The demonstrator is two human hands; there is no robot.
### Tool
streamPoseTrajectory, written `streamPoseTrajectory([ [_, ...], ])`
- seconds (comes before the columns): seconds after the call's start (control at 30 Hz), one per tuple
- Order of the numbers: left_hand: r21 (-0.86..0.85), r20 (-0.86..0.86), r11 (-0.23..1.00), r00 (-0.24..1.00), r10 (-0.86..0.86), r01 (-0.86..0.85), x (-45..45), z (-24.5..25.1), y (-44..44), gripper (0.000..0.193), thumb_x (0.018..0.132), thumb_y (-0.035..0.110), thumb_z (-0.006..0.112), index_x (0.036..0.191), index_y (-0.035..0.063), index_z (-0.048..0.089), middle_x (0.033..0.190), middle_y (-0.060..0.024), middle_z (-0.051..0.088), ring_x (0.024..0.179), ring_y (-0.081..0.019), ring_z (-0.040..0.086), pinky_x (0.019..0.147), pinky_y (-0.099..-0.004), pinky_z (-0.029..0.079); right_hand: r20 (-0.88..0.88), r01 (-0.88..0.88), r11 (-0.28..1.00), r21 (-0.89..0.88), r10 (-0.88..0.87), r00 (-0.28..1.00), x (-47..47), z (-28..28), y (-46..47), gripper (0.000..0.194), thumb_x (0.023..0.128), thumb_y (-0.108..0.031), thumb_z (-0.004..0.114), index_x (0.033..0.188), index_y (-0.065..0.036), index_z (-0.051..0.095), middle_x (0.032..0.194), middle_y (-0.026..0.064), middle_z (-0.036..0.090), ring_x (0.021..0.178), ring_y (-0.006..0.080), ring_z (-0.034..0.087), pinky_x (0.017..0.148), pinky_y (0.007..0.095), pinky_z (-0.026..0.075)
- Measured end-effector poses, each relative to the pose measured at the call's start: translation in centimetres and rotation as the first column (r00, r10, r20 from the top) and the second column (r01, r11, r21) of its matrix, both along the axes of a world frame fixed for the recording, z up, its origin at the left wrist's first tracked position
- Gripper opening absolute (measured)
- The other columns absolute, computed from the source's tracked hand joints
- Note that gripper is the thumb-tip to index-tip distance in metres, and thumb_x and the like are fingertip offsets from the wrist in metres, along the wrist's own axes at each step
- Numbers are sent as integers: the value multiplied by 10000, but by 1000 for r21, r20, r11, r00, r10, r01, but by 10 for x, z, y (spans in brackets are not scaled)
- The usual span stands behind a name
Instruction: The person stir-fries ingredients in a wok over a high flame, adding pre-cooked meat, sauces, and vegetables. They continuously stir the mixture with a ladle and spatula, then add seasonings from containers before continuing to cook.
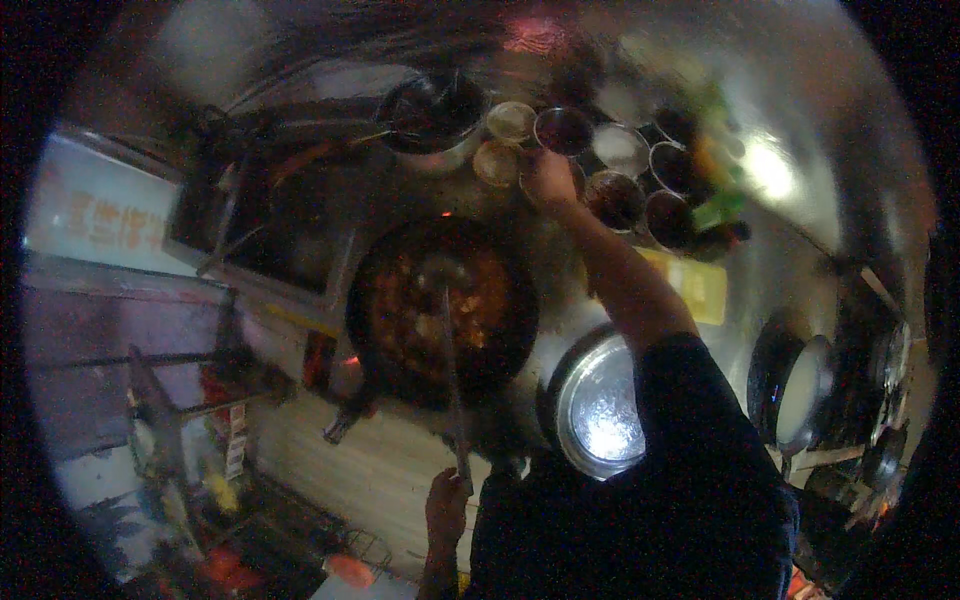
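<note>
My left hand (445,504) is closed around the handle end of a long metal ladle (452,375). The ladle's bowl rests in the browned food (480,296) inside a large dark wok (360,352). My right arm stretches across to a group of round containers beyond the wok. There my right hand (551,180) reaches over one container, its fingers at or inside the rim; whether they hold anything is hidden. Beside it stand a container of white contents (619,148), one of dark red contents (615,199) and a pale brown one (496,163).
A metal basin (592,405) of shiny liquid sits right of the wok. Beyond the wok is a dark pot (431,112). A yellow tray (705,291) and green vegetables (720,206) lie at the right. A lidded or shallow pan (801,390) stands farther right.
</note>
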State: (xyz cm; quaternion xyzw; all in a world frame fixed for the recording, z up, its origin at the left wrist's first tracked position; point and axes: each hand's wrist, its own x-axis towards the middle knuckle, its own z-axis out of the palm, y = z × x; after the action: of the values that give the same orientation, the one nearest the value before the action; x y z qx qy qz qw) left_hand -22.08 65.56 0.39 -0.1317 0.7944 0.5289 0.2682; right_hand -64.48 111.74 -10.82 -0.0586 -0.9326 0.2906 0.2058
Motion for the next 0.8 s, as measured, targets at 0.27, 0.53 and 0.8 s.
streamPoseTrajectory([
  [0.27, 128, 286, 976, 949, 135, -177, -22, 0, 21, 345, 973, 143, 658, 1259, -16, 548, 1017, -128, 668, 891, -213, 675, 742, -362, 591, 286, 232, 860, -454, -106, 952, -7, -23, 7, 312, 887, -339, 673, 864, -42, 764, 749, 121, 730, 667, 228, 697, 638, 393, 543],
  [0.53, -361, -8, 933, 1000, 9, -11, -50, 2, 23, 252, 909, 191, 722, 1024, -13, 629, 861, -92, 666, 737, -175, 603, 668, -347, 488, 173, 219, 833, -508, -150, 973, 1, -26, 17, 314, 913, -333, 674, 1009, -47, 764, 790, 87, 737, 616, 159, 658, 579, 335, 516],
  [0.8, -294, -101, 953, 994, 53, -81, -44, 7, -2, 221, 886, 196, 698, 866, -14, 630, 726, -85, 640, 698, -200, 609, 647, -373, 482, -41, -134, 789, -600, 137, 990, 70, 32, -24, 278, 952, -263, 683, 1119, -47, 733, 809, 67, 703, 628, 123, 634, 559, 286, 511],
])
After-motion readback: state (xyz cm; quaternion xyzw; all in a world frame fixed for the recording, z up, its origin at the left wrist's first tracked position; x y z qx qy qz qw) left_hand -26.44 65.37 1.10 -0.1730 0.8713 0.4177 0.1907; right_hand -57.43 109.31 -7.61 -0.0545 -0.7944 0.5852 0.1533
